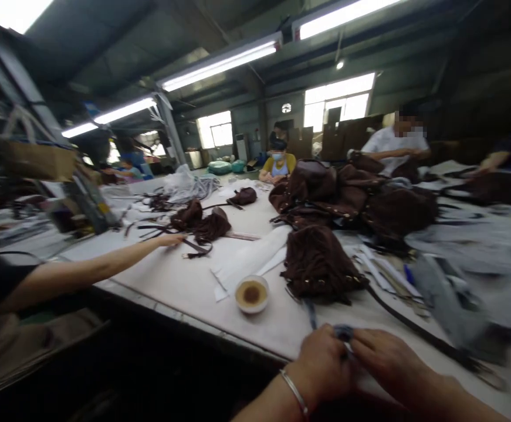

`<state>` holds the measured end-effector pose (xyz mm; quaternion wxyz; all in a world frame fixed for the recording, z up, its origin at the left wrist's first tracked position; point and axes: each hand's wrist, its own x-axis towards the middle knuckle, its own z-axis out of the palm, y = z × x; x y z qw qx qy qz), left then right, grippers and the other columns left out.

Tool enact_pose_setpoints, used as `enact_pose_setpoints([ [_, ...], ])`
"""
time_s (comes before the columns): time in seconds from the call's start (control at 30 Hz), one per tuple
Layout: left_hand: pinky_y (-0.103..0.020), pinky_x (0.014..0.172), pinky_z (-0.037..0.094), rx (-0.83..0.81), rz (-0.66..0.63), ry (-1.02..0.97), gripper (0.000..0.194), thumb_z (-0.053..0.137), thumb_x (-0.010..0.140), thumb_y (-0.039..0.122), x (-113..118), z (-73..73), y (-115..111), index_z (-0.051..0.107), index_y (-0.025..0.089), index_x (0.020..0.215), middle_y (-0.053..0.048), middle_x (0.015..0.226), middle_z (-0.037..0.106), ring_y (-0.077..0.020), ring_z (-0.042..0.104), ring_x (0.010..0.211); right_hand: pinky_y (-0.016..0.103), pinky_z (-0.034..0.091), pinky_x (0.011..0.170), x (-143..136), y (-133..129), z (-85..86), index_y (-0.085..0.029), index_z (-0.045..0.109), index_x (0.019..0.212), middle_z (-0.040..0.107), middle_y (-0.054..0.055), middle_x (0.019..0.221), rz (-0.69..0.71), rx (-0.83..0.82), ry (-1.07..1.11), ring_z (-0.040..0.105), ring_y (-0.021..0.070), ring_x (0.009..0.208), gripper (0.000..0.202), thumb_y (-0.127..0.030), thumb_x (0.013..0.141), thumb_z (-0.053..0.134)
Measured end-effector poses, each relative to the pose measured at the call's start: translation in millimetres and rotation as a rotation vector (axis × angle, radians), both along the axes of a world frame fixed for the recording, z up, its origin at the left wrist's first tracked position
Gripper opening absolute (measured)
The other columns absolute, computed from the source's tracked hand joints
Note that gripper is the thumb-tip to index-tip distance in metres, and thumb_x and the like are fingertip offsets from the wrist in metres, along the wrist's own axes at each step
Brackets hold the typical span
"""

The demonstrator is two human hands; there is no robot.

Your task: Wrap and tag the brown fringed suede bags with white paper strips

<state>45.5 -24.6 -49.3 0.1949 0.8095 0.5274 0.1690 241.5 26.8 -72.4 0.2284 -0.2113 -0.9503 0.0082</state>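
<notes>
Both hands meet at the table's (185, 287) near edge, knuckles up. The left hand (323, 366) and right hand (385, 357) pinch a small dark strap end (344, 333) between curled fingers; the strap runs away toward the brown bag (319, 264).

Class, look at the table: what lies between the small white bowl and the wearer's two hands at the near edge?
In the head view, only bare white table lies between the bowl and the hands, left and right.

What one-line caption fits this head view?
Both hands, left hand and right hand, pinch a small dark strap piece near a dark brown fabric bag on the white worktable.
</notes>
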Motion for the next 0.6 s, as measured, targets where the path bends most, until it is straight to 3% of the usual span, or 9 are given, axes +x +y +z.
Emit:
enact_pose_setpoints([
  [0.07, -0.034, 0.085, 0.051, 0.002, 0.03, -0.057, 0.028, 0.05, 0.09, 0.032, -2.9, 4.5, 1.0, 0.074, 0.023, 0.102, -0.008, 0.106, 0.069, -0.0228, 0.061, 0.095, 0.034, 0.047, 0.073, -4.7, -5.5, 22.8, -0.019, 0.068, 0.092, 0.069, 0.009, 0.09, -0.022, -0.051, -0.119, 0.062, 0.0211, 0.078, 0.018, -0.02, 0.092, 0.05],
  [0.17, -0.032, 0.085, 0.05, -0.028, 0.036, -0.085, 0.026, 0.052, 0.09, 0.029, -5.1, 7.3, 5.6, 0.075, 0.021, 0.098, -0.008, 0.103, 0.066, -0.0212, 0.06, 0.093, 0.033, 0.046, 0.076, -6.6, -5.0, 45.0, -0.018, 0.068, 0.095, 0.068, 0.009, 0.094, -0.037, -0.186, -0.179, 0.061, 0.0205, 0.083, 0.023, -0.032, 0.096, 0.05],
  [0.27, -0.032, 0.084, 0.049, -0.055, 0.049, -0.094, 0.025, 0.052, 0.091, 0.033, -4.3, 11.7, 5.1, 0.075, 0.023, 0.096, -0.008, 0.102, 0.064, -0.0203, 0.059, 0.091, 0.027, 0.045, 0.076, -6.2, 0.8, 57.2, -0.019, 0.07, 0.087, 0.067, 0.005, 0.09, -0.054, -0.356, -0.148, 0.061, 0.0161, 0.082, 0.028, -0.027, 0.098, 0.046],
  [0.43, -0.032, 0.085, 0.05, -0.094, 0.072, -0.084, 0.023, 0.056, 0.09, 0.036, -3.3, 15.3, 1.7, 0.075, 0.025, 0.096, -0.007, 0.105, 0.064, -0.0204, 0.059, 0.092, 0.022, 0.041, 0.066, -15.3, 16.6, 57.3, -0.02, 0.074, 0.075, 0.068, 0.0, 0.078, -0.199, -0.488, -0.218, 0.061, 0.0128, 0.073, 0.016, -0.019, 0.085, 0.061],
  [0.53, -0.031, 0.088, 0.051, -0.101, 0.043, -0.075, 0.02, 0.062, 0.089, 0.037, -2.0, 19.3, 4.8, 0.074, 0.029, 0.102, -0.004, 0.113, 0.065, -0.0208, 0.061, 0.099, 0.021, 0.038, 0.059, -23.8, 26.7, 49.3, -0.025, 0.077, 0.08, 0.069, -0.003, 0.078, -0.232, -0.402, -0.274, 0.062, 0.0126, 0.07, 0.007, -0.027, 0.078, 0.07],
  [0.6, -0.035, 0.091, 0.053, -0.07, 0.02, -0.048, 0.023, 0.062, 0.091, 0.039, -0.7, 27.0, 9.8, 0.069, 0.029, 0.111, -0.004, 0.118, 0.065, -0.0209, 0.062, 0.104, 0.021, 0.036, 0.052, -29.3, 36.5, 47.4, -0.03, 0.078, 0.087, 0.07, -0.004, 0.079, -0.21, -0.295, -0.309, 0.061, 0.0124, 0.067, 0.015, -0.036, 0.073, 0.075],
])
